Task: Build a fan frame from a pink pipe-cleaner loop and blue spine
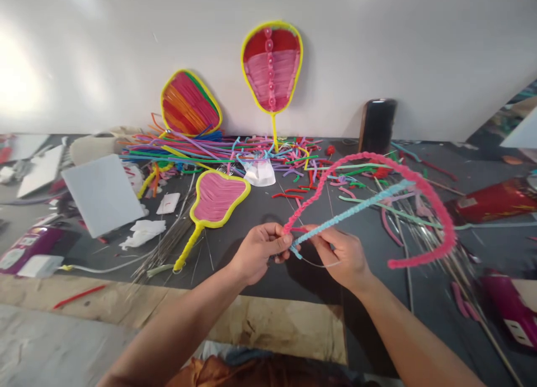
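Centrally: two hands, pipe-cleaner ends pinched.
Left hand (pixel 259 254) grip closed on pink pipe cleaner (pixel 420 184) arc; right hand (pixel 342 255) grip closed on blue pipe cleaner (pixel 356 208), above dark surface (pixel 268 205).

On our table (pixel 268 211): three yellow-rimmed fans (pixel 218 199), one pink stem (pixel 369 156), one blue stem (pixel 356 209), one dark phone (pixel 377 125).

Strong glare whitens the wall (pixel 25 79) at upper left; hands cast soft shadows on the dark table (pixel 260 208); wide-angle distortion bends and blurs the edges.
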The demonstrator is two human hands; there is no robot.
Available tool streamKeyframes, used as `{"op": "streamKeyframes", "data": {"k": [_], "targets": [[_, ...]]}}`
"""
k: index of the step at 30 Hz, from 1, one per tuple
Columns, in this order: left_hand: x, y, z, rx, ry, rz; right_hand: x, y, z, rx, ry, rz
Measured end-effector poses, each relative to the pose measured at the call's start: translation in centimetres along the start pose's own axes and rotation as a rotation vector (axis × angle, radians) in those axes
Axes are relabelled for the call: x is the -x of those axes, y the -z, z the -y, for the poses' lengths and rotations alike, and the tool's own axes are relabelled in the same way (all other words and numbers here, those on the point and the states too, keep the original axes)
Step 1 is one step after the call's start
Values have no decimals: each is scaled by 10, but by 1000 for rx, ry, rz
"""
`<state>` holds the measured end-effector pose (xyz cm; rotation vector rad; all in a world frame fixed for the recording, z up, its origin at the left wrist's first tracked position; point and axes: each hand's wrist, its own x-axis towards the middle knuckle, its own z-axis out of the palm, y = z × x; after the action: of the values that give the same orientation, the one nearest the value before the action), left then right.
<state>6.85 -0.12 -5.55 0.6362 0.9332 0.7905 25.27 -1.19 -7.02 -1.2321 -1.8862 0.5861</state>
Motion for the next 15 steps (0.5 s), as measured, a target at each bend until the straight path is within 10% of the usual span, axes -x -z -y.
{"op": "streamKeyframes", "data": {"k": [15], "targets": [[-5, 5, 7, -97, -156, -44, -1, -1, 0, -35, 12, 18]]}}
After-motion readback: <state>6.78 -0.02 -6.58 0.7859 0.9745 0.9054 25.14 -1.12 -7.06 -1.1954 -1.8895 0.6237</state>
